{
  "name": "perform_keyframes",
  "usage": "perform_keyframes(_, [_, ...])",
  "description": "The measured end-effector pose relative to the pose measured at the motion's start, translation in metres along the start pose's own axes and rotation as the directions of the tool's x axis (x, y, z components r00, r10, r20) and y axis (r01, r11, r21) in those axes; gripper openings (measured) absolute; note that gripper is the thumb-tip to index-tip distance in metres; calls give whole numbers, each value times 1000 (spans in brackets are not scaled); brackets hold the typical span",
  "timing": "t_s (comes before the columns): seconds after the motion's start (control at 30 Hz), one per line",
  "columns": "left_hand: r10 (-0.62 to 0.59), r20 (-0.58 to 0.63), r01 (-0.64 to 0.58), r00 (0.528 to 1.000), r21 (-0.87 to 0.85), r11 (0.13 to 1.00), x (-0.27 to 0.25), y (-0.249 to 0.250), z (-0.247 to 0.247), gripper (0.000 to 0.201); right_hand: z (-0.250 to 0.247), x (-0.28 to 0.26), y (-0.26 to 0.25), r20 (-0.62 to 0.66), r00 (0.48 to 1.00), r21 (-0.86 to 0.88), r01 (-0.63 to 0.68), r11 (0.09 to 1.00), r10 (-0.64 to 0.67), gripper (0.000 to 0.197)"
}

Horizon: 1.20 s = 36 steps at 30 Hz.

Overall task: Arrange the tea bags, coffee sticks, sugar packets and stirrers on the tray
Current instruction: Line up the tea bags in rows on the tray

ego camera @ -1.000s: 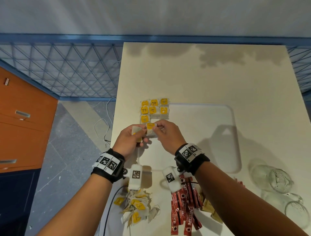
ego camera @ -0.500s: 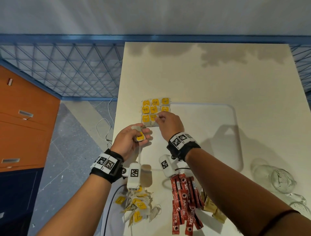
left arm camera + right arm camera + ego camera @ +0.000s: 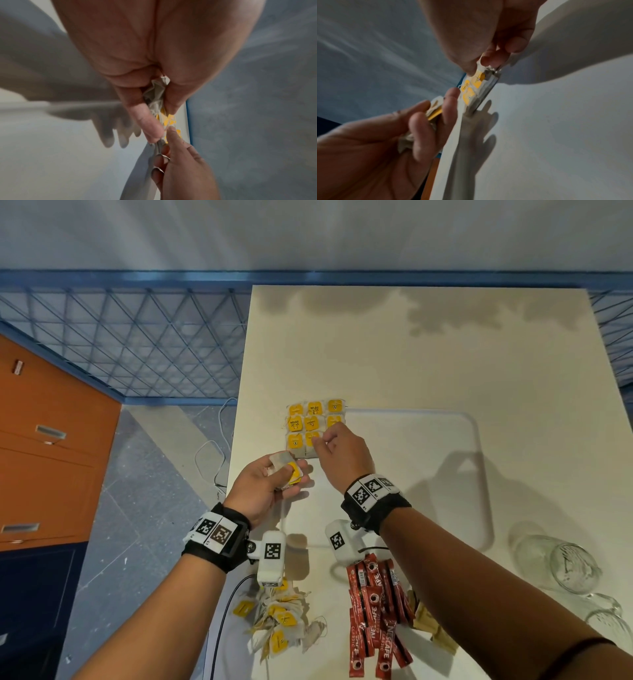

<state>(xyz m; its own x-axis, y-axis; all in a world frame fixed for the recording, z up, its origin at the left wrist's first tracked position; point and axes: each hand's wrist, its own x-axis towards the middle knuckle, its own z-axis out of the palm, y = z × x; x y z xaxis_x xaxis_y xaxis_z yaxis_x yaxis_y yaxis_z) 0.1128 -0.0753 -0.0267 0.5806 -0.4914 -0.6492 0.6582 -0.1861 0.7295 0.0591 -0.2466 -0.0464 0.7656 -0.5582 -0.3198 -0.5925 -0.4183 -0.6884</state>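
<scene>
Cream rectangular tabletop point(image 3: 428, 347), floor drop close beside left wrist. White shallow plastic tray point(image 3: 479, 474) just right of right hand, mostly bare, ample room there. Yellow-tagged paper tea bags point(image 3: 313, 422) gridded at tray's far-left corner, under right fingertips, probably tight-packed to save space. Right hand point(image 3: 342, 455) pinching newest bag into third row. Left hand point(image 3: 265, 486) curled round spare tea bags, likely a feed stock. Loose tea-bag heap point(image 3: 281, 621), red coffee sticks point(image 3: 375, 618) behind wrists, unplaced.
</scene>
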Motion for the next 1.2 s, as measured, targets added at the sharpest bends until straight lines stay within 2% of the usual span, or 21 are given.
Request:
perform_keyframes(0.13, [15, 32, -16, 999, 12, 1000, 1, 3, 3, 36, -1, -14, 5, 33, 999, 163, 19, 986, -24, 16])
perform_keyframes(0.23, [12, 19, -12, 1000, 17, 1000, 5, 2, 4, 32, -4, -23, 8, 144, 989, 274, -1, 962, -40, 14])
perform_keyframes(0.3, [8, 4, -9, 1000, 5, 1000, 7, 2, 6, 27, -2, -27, 11, 222, 974, 303, -36, 952, -33, 18])
perform_keyframes(0.37, [2, -2, -2, 1000, -17, 1000, 9, 2, 8, 19, 0, -29, 15, 256, 966, 299, -59, 952, -21, 31])
perform_keyframes(0.47, [-4, 1, 4, 1000, -48, 999, 11, 1, 8, 14, 1, -32, 18, 263, 964, 311, -54, 949, -32, 34])
perform_keyframes(0.6, [-2, 24, 3, 1000, -39, 999, 12, 0, 8, 21, -3, -33, 16, 272, 961, 352, -58, 934, -43, 8])
perform_keyframes(0.63, [-1, 24, 2, 1000, -33, 999, 12, 1, 9, 20, -4, -33, 15, 266, 963, 354, -58, 933, -41, 7])
perform_keyframes(0.73, [1, 13, -1, 1000, -10, 1000, 13, 2, 9, 18, -9, -31, 13, 265, 964, 398, -85, 914, -25, 8])
perform_keyframes(0.93, [-6, 58, 1, 998, 78, 997, 11, 3, 13, 26, -22, -25, 6, 268, 963, 537, -147, 831, -3, 6])
perform_keyframes(1.1, [-7, 68, 0, 998, 100, 995, 11, 6, 16, 16, -26, -17, 7, 220, 974, 485, -70, 871, -45, 6])
perform_keyframes(1.2, [-3, 74, -4, 997, 95, 995, 13, 5, 16, 26, -29, -15, 7, 208, 977, 513, -68, 856, -47, 19])
